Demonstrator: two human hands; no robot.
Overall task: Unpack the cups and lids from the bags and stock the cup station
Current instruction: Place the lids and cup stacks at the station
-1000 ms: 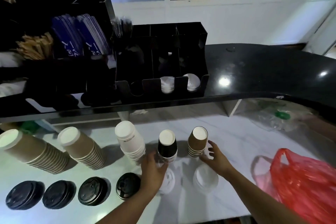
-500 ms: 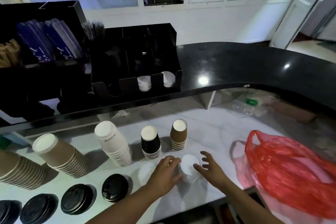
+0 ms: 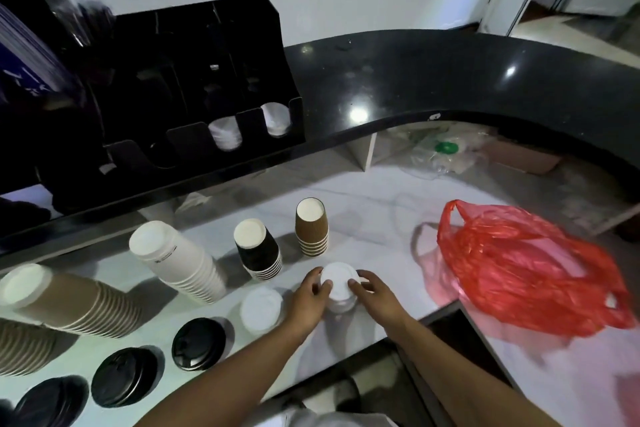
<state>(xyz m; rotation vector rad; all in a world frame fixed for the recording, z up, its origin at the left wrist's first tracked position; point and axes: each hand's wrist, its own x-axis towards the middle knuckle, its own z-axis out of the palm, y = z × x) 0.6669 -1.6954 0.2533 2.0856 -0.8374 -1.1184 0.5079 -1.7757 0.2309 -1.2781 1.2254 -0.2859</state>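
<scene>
Table (image 3: pixel 363 211): pale marble, carrying all loose stock. Ledge (image 3: pixel 450 80): black, glossy, curved, raised behind the table. Station (image 3: pixel 207 55): black divided rack on the ledge, two right front slots already holding white lids (image 3: pixel 225 132), the slots further left too dark to tell. Bag (image 3: pixel 519 270): red plastic, slumped at the table's right, contents not discernible. Brown cups (image 3: pixel 69 302): long nested stacks lying tilted at far left. White cups (image 3: pixel 180 263): one leaning stack, next rightward. Left hand (image 3: pixel 308 302) and right hand (image 3: pixel 377 298): each on its own side of the lid stack (image 3: pixel 337 284), the grip of each clamped round its rim. Black cups (image 3: pixel 259 253): short inverted stack, just behind the hands. Ribbed cups (image 3: pixel 311 229): short brown inverted stack, beside the black cups. Black lids (image 3: pixel 199 343): a row of piles along the near edge. Spare lids (image 3: pixel 261 310): a white pile touching the left hand's outer side. The lid stack stood near the table's front edge; whether it had left the surface could not be told. Step judged in hand: taking up unpacked white lids for stocking. Next move would call for a level two-handed carry up to the ledge and into a free slot, keeping the stack square.
</scene>
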